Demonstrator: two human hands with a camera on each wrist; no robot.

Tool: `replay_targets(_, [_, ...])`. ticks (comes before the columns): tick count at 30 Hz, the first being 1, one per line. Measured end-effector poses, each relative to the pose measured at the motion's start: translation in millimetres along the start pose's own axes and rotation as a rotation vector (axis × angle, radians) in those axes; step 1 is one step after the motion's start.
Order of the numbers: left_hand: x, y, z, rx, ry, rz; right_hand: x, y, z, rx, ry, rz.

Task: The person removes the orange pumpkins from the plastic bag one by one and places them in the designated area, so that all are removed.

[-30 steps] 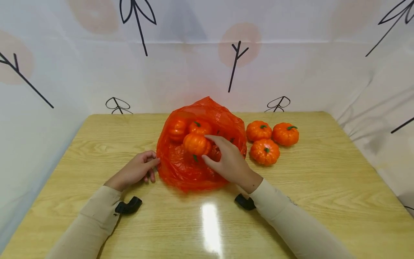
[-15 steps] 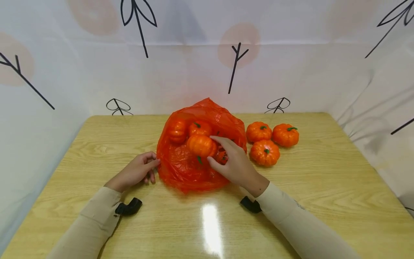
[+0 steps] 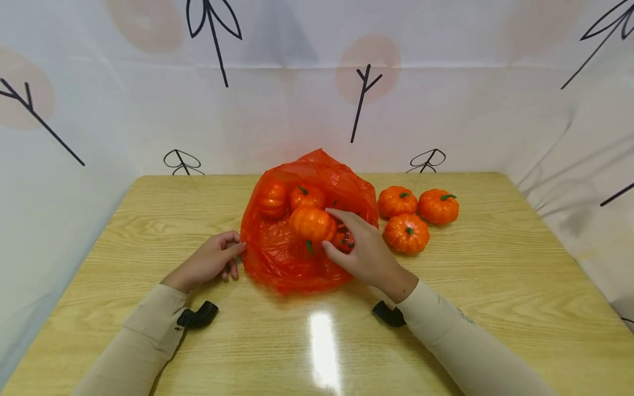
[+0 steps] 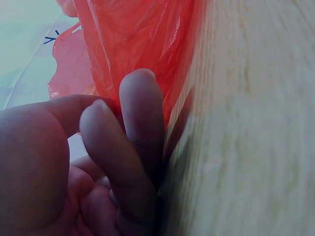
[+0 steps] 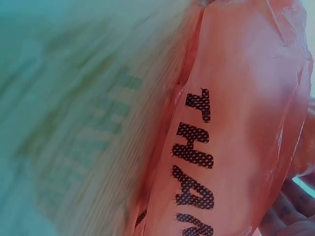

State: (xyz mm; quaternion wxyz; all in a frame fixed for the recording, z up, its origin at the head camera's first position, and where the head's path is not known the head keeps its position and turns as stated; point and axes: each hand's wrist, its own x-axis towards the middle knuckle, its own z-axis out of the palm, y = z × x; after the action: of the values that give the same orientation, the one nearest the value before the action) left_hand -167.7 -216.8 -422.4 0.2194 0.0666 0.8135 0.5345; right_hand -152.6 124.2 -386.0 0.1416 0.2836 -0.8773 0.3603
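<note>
In the head view a red plastic bag (image 3: 264,269) sits mid-table with its mouth spread wide. My right hand (image 3: 366,253) reaches over its right side and grips a small orange pumpkin (image 3: 311,223) between thumb and fingers, the green stem pointing down. Behind that one, a pumpkin (image 3: 272,199) lies on its side and another pumpkin (image 3: 307,197) shows its stem, both inside the bag. At the bag's left edge my left hand (image 3: 210,258) pinches the plastic, as the left wrist view shows too. Black letters mark the bag's side (image 5: 236,123) in the right wrist view.
Three pumpkins stand together on the table right of the bag: a back-left pumpkin (image 3: 398,201), a back-right pumpkin (image 3: 438,207) and a front pumpkin (image 3: 407,234). Behind the wooden table (image 3: 495,286) hangs a pale patterned backdrop (image 3: 297,110).
My right hand has shifted slightly right over the bag, carrying the pumpkin with it. The left hand stays at the bag's edge, and the three pumpkins on the table have not moved.
</note>
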Motion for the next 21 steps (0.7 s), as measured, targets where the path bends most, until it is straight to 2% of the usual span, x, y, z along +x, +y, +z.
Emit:
replay_targets(9, [-1.2,-0.3,1.1,0.011,0.001,0.01,-3.8,1,-5,0.031,0.007,0.017])
replay_targets(21, [-0.4,0.0,0.4,0.015,0.006,0.005,-7.5,2,-11,0.059,0.03,-0.025])
